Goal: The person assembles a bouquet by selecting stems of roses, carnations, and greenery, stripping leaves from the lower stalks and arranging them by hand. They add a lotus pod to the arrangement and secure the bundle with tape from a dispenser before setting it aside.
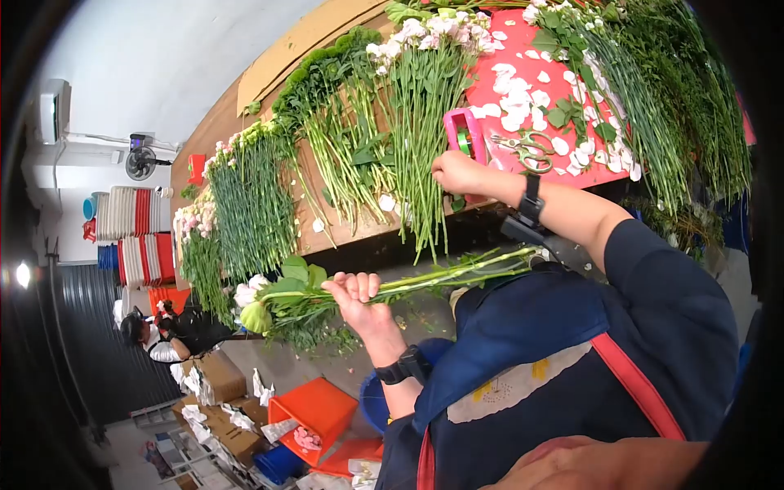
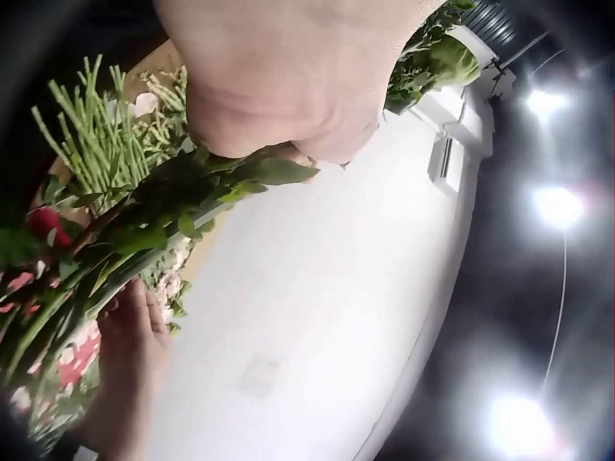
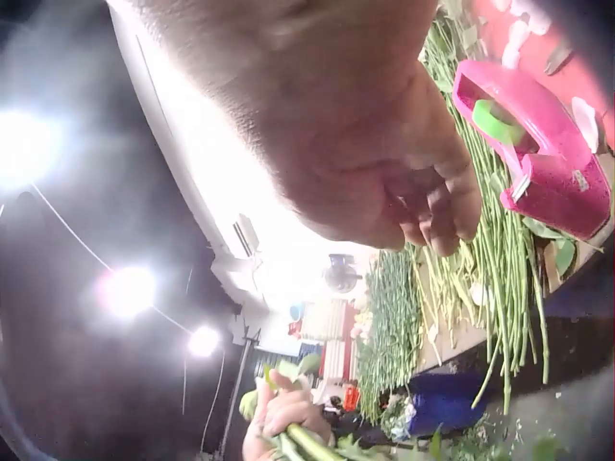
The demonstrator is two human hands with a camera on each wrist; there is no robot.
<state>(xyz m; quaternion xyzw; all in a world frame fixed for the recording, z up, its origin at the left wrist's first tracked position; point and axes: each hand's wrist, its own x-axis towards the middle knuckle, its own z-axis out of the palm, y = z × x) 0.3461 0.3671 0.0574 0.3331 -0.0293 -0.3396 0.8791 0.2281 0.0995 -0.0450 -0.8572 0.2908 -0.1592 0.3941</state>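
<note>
In the head view my left hand (image 1: 359, 306) grips a bunch of flowers (image 1: 408, 286). Its long green stems point back toward the apron. A large pale green bud (image 1: 256, 317), white blooms and broad leaves stand out beyond the fingers. My right hand (image 1: 461, 173) is over the table's near edge, above cut stems and beside a pink tape dispenser (image 1: 451, 122) with a green roll. In the right wrist view its fingers (image 3: 437, 206) curl toward the palm, and nothing shows in them. The left wrist view has the bunch's leaves (image 2: 183, 202) below the left hand.
Scissors (image 1: 527, 149) lie on a red sheet (image 1: 490, 86) scattered with white petals. Bundles of pale pink flowers (image 1: 433, 73) and greenery (image 1: 653, 98) line the wooden table (image 1: 318, 233). An orange bucket (image 1: 318, 408) stands on the floor, and a person (image 1: 159, 339) is farther back.
</note>
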